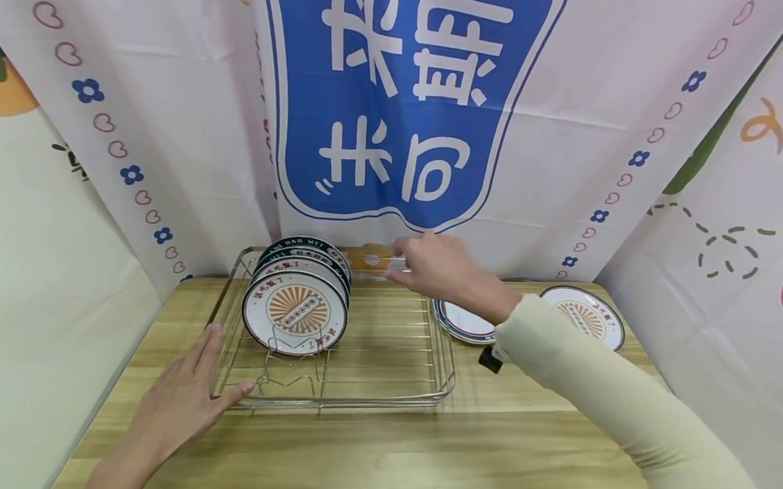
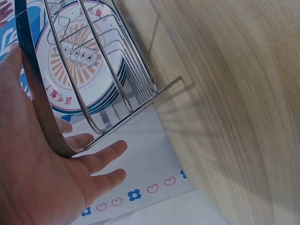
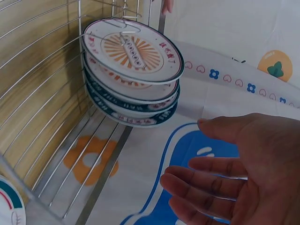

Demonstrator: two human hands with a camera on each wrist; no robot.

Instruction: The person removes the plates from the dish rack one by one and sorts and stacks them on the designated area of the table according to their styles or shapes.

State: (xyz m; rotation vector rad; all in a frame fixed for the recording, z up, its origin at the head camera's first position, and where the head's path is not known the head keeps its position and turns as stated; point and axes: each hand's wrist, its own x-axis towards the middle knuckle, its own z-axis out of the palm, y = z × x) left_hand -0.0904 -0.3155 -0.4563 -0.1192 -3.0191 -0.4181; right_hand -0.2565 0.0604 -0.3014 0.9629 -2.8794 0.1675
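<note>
A wire dish rack (image 1: 390,402) stands on the table. In its left part several round plates (image 1: 295,309) stand on edge, one behind another; the front one is white with an orange sunburst, and those at the back have dark green rims. My left hand (image 1: 177,399) rests against the rack's left front corner, fingers extended along the side and thumb by the front rail. Over the rack's back right part hovers my right hand (image 1: 440,265), its fingers loosely bent. In the right wrist view that hand (image 3: 262,164) holds nothing and is apart from the plates.
Right of the rack lies a small stack of plates (image 1: 467,319), partly hidden by the right forearm. Another sunburst plate (image 1: 583,317) lies farther right, near the back edge of the wooden table (image 1: 420,460). A printed cloth (image 1: 548,171) hangs behind.
</note>
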